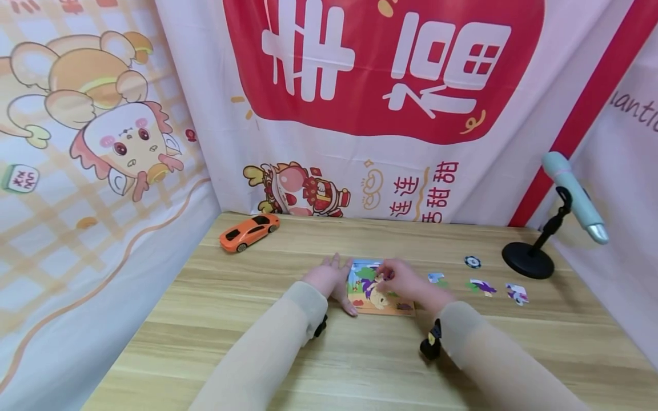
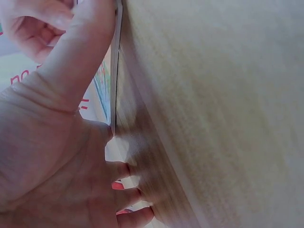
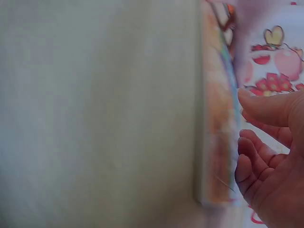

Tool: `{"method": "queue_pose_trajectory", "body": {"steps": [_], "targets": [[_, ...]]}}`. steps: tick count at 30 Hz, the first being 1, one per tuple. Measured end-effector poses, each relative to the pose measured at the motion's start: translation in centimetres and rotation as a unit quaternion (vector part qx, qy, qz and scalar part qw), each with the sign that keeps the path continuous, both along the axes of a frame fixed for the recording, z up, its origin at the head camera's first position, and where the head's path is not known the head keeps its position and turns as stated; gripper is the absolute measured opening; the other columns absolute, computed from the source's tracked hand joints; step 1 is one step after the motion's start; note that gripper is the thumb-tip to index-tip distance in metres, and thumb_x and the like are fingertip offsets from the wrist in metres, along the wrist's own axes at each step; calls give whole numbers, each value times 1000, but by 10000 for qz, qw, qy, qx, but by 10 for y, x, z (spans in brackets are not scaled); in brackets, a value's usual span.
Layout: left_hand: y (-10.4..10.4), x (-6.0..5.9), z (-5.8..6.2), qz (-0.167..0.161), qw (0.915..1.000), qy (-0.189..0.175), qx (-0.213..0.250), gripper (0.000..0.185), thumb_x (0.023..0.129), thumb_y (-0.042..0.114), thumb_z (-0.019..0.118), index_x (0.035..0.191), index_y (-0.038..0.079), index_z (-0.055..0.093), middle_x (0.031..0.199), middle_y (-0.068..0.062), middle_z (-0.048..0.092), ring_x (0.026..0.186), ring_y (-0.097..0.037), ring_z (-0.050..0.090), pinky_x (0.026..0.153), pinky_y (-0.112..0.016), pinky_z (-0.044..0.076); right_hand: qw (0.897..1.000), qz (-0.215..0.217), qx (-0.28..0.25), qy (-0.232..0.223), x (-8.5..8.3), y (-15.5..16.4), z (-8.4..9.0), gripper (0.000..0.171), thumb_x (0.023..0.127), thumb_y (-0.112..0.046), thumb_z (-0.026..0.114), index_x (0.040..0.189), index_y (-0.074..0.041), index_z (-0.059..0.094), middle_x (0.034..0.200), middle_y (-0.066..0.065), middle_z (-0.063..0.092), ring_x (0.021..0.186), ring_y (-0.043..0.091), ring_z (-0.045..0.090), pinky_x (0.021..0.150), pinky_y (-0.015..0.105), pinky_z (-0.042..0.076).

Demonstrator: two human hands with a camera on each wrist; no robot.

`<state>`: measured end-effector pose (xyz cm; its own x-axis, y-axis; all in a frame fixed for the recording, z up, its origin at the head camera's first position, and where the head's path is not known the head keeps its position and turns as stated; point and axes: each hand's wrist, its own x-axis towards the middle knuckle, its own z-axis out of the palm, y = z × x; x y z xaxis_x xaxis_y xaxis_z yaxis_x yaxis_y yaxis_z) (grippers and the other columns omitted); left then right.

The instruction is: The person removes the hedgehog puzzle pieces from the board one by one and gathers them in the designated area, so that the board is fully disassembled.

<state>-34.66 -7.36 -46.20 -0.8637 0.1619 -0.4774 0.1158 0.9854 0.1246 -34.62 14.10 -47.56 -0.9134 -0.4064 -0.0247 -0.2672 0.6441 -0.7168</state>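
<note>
A small picture puzzle [image 1: 382, 305] with a colourful cartoon design lies flat on the wooden table. My left hand [image 1: 333, 281] rests along its left edge, fingers spread and thumb reaching towards the near corner; the left wrist view shows the thumb [image 2: 78, 57] against the board's side. Over the upper right of the picture is my right hand [image 1: 403, 279], thumb and fingers bent with their tips close over the board. I cannot tell whether a piece is between them. Loose puzzle pieces lie to the right: a blue one [image 1: 436, 277], a purple one [image 1: 482, 286] and a purple-white one [image 1: 516, 293].
An orange toy car [image 1: 249, 232] stands at the back left of the table. A round dark-and-white chip [image 1: 472, 262] lies behind the loose pieces. At the back right, a light-blue microphone [image 1: 573, 194] leans on a black stand [image 1: 528, 260]. Printed cloth [image 1: 329, 154] hangs behind.
</note>
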Motion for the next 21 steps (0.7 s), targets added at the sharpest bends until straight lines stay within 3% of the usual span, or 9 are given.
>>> {"method": "queue_pose_trajectory", "body": {"steps": [4, 7, 11, 15, 21], "targets": [[0, 0, 0, -75, 9999, 2, -91, 154, 37, 80, 79, 159, 32, -2, 165, -8, -9, 149, -31, -4, 111, -62, 23, 9998, 89, 91, 121, 1, -13, -9, 24, 83, -9, 80, 104, -9, 69, 86, 5, 57, 78, 20, 52, 66, 34, 46], [0, -5, -7, -102, 9998, 3, -144, 155, 36, 81, 78, 159, 33, -3, 164, -8, -9, 149, -31, -4, 111, -62, 24, 9997, 95, 226, 85, 1, -21, -7, 28, 83, -12, 82, 108, -11, 69, 83, 4, 57, 76, 20, 52, 64, 34, 46], [-1, -8, -12, -105, 9999, 0, -126, 156, 33, 82, 77, 159, 34, -3, 164, -9, -9, 149, -31, -4, 109, -64, 25, 9991, 45, 341, -232, 2, -29, -2, 33, 82, -13, 82, 111, -10, 66, 84, 6, 57, 75, 22, 53, 62, 33, 46], [-1, -9, -13, -130, 9999, -17, -103, 153, 38, 81, 78, 159, 34, -3, 165, -9, -9, 149, -31, -5, 109, -65, 25, 9974, -150, 419, -564, 2, -30, 1, 33, 83, -13, 82, 110, -10, 63, 88, 7, 56, 77, 22, 53, 64, 33, 46], [0, -5, -8, -124, 9999, 8, -102, 152, 40, 79, 80, 159, 32, -1, 165, -9, -8, 149, -33, -3, 108, -67, 25, 9969, -211, 357, -672, 1, -31, 1, 35, 81, -10, 82, 108, -8, 59, 89, 8, 56, 79, 23, 53, 66, 33, 45]]}}
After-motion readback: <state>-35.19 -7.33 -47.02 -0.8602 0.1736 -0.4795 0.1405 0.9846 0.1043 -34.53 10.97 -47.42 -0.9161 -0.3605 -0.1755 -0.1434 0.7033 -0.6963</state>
